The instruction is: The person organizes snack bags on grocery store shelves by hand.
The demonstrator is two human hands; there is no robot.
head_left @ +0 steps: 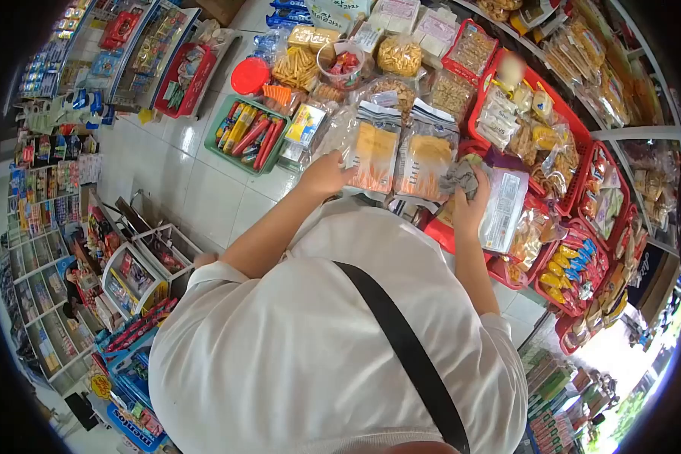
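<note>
My left hand (327, 176) is at the left edge of a clear-fronted snack pouch (375, 151) with orange-yellow contents, its fingers closed on that edge. A second, matching pouch (427, 157) stands right beside it. My right hand (471, 203) grips a crumpled grey cloth (458, 177) just right of the second pouch. Below and right of that hand lies a silver-white packet (505, 209) with printed text. Part of the right fingers is hidden by the cloth.
A green basket (227, 113) of colourful sticks sits left, near a red-lidded jar (250, 76). Red baskets (570, 204) of packaged snacks line the right. A white rack (140, 272) stands at lower left. Bagged snacks (399, 57) fill the display ahead.
</note>
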